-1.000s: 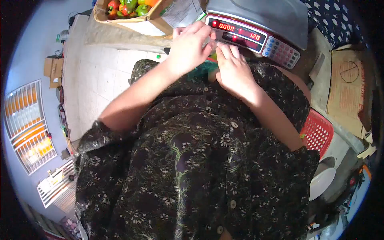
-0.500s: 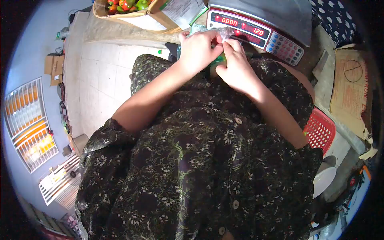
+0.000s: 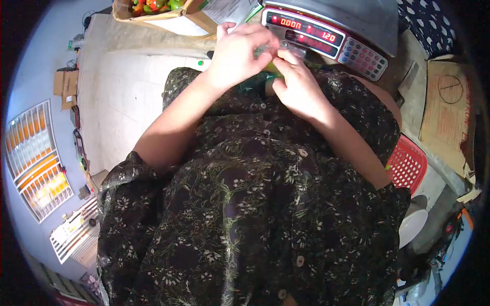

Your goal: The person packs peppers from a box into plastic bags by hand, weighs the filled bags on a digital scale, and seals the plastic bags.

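Observation:
A thin see-through plastic bag (image 3: 295, 49) with greenish contents is bunched between my hands, just in front of the scale. My left hand (image 3: 239, 55) curls its fingers over the bag's left side, thumb toward the other hand. Fingers pressed together, my right hand (image 3: 301, 86) grips the gathered plastic from the right. Green plastic (image 3: 251, 84) shows below the hands, over the lap. What lies inside the bag is mostly hidden by the hands. Behind stands a digital scale (image 3: 311, 33) with red lit numbers and a keypad (image 3: 363, 57).
A cardboard box (image 3: 191, 20) of red and green peppers (image 3: 155, 6) stands at the upper left. To the right are a red perforated basket (image 3: 408, 163), a large cardboard piece (image 3: 446, 112) and a white bowl (image 3: 412, 228). Pale tiled floor (image 3: 132, 102) lies to the left.
My left hand has shifted left and slightly up, its fingers now spread more over the plastic. My right hand stays nearly in place. The view has tilted slightly.

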`<action>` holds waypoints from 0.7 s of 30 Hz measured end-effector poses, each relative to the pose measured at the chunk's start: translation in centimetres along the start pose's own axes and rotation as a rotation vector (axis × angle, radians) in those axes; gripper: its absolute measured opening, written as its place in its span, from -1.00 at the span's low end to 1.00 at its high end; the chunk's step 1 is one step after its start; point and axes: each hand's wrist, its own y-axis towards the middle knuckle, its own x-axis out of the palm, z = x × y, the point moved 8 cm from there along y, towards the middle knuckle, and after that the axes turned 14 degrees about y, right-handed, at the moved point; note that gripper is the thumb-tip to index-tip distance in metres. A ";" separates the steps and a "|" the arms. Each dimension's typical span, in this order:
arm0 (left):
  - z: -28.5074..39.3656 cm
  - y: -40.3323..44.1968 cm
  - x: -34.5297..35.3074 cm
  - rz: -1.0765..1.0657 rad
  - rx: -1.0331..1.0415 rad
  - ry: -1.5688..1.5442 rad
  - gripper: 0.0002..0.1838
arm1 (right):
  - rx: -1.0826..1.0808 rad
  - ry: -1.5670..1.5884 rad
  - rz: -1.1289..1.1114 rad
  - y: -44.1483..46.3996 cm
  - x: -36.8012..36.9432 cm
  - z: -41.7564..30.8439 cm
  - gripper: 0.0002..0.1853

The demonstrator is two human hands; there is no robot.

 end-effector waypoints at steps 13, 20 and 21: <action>-2.0 0.1 5.1 -0.495 -0.165 -0.316 -0.83 | 0.030 0.238 -0.049 -0.4 -0.8 1.3 -0.58; -3.4 -1.4 7.7 -0.407 -0.228 -0.599 -0.83 | 0.040 0.366 -0.042 -0.2 -1.3 1.9 -0.66; -3.4 -1.4 7.6 -0.382 -0.225 -0.575 -0.82 | 0.087 0.376 -0.020 0.0 -1.4 2.6 -0.69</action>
